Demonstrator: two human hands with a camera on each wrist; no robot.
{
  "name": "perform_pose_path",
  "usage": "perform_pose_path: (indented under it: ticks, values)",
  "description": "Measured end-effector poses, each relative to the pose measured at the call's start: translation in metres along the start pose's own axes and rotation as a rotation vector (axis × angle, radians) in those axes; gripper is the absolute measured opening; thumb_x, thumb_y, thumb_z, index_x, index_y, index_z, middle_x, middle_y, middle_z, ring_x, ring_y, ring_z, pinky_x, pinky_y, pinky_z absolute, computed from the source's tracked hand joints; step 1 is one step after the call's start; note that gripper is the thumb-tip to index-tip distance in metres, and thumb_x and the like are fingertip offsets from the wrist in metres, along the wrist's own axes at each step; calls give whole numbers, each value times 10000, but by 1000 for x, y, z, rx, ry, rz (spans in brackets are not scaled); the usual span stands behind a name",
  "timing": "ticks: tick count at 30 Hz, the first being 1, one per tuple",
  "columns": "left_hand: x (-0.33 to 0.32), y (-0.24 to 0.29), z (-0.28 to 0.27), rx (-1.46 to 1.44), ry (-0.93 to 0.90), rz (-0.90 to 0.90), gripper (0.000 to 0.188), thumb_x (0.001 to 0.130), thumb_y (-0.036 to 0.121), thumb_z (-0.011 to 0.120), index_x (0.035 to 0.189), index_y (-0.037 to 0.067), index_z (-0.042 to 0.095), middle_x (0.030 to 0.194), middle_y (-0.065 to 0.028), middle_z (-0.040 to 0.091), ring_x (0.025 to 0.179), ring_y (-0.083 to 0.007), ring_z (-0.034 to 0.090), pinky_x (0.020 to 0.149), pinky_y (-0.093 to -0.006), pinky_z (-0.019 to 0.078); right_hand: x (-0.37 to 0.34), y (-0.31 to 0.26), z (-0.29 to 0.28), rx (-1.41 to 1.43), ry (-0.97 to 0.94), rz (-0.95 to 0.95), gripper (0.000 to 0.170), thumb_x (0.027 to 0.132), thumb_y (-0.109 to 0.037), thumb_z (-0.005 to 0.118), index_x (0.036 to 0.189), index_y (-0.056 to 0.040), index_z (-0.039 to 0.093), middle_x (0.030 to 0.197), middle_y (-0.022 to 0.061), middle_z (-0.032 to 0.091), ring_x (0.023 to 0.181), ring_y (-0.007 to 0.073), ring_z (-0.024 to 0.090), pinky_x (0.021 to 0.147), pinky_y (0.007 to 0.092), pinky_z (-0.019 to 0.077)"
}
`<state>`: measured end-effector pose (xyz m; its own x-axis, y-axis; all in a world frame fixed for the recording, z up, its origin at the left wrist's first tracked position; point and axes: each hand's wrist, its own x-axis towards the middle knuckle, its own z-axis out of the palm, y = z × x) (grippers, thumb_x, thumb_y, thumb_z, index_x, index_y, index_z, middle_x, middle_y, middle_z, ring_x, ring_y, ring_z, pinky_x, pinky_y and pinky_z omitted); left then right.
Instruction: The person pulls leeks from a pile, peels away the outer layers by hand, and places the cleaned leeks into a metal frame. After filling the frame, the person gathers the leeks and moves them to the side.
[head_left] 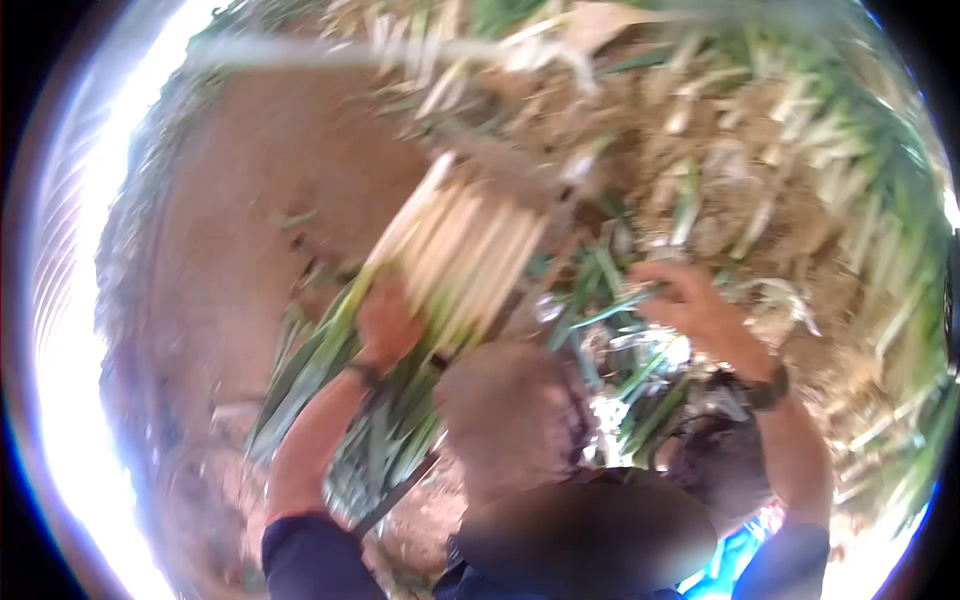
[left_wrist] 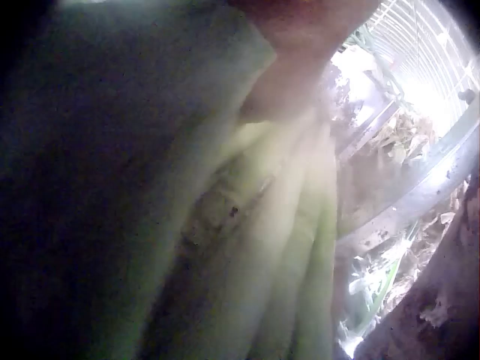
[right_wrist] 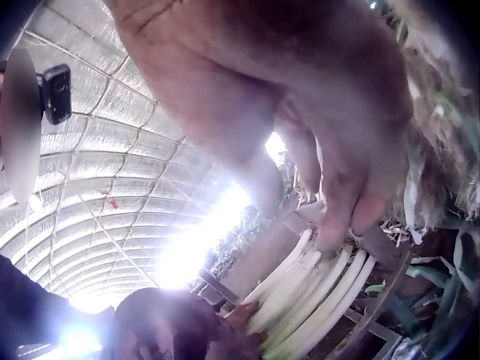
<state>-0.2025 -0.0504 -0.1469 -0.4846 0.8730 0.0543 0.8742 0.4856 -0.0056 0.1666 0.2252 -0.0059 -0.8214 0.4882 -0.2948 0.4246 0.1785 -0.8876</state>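
A row of leeks (head_left: 465,255) lies side by side, pale stems up and green leaves toward the body. My left hand (head_left: 388,320) grips the bundle where the stems turn green. In the left wrist view, part of that hand (left_wrist: 300,52) is against the blurred stalks (left_wrist: 281,247). Off to the right of the bundle is my right hand (head_left: 690,305), its fingers loosely bent. A thin green strip (head_left: 615,308) reaches its fingers; whether they hold it I cannot tell. The right wrist view shows the hand (right_wrist: 300,97) with thumb and fingers apart, above the pale stems (right_wrist: 315,300).
A metal frame (right_wrist: 379,319) stands beside the leeks. Loose leeks (head_left: 850,190) lie across the soil and straw at the right. Bare brown ground (head_left: 260,170) is at the left. Green leaves (head_left: 650,385) lie between the knees. An arched roof (right_wrist: 112,165) rises behind.
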Motion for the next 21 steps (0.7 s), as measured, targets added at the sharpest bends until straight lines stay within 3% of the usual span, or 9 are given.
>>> perform_pose_path:
  ticks: [1,2,3,5,9,13,16,18,21]
  values:
    - [-2,5,-4,9,-104,-27,865,831,404,704,1523,19,353,1514,-253,431,1370,-394,450,1082,-512,413,3,12,2,-6,10,-21,474,928,-255,670,1325,-5,603,1293,152,638,967,236,701,823,342,564]
    - [-4,-5,17,60,-5,81,878,821,403,713,1515,1,355,1491,-240,455,1331,-412,473,1078,-522,409,8,29,1,131,-72,0,457,920,-184,701,1339,-39,591,1268,121,639,1033,193,669,841,325,545]
    - [4,2,5,1,-98,64,906,805,395,729,1510,-26,348,1484,-234,459,1293,-433,481,1067,-536,404,2,7,2,-84,-1,15,494,928,-250,690,1355,-29,578,1278,146,634,1072,227,658,891,341,537]
    - [12,-7,23,95,-38,122,938,793,383,739,1519,-43,325,1505,-239,432,1272,-443,478,1063,-533,400,3,7,5,-192,29,-27,554,929,-330,658,1373,-14,561,1308,177,623,1114,276,644,957,389,518]
    - [15,-13,32,136,-41,158,965,804,382,736,1538,-47,280,1529,-241,399,1313,-438,452,1075,-525,391,5,4,-3,-193,-22,19,606,923,-383,630,1387,-3,546,1338,192,610,1155,320,626,1000,434,496]
    - [12,7,11,95,-135,42,1013,797,342,765,1566,-21,214,1536,-226,393,1367,-431,416,1096,-539,376,-3,30,-4,-194,130,-86,579,898,-351,649,1352,-1,573,1316,207,614,1139,339,628,989,440,489]
    - [2,4,-37,25,-273,10,902,786,306,771,1521,10,339,1516,-225,423,1351,-418,441,1080,-516,401,-2,35,-10,-178,203,-165,514,879,-315,686,1254,25,603,1162,230,643,1092,391,608,942,464,481]
    - [-12,-14,-59,-106,-382,94,764,755,274,778,1427,56,487,1365,-237,569,1245,-399,548,1010,-491,460,-9,34,-16,-175,203,-167,483,868,-306,678,1220,20,621,1134,237,649,1066,396,615,916,469,482]
    - [-42,-48,-89,-197,-470,130,544,730,259,783,1227,78,660,1040,-220,704,936,-392,679,816,-457,542,2,47,-8,-188,352,-314,428,809,-281,686,1107,25,655,1013,229,664,965,385,644,831,478,495]
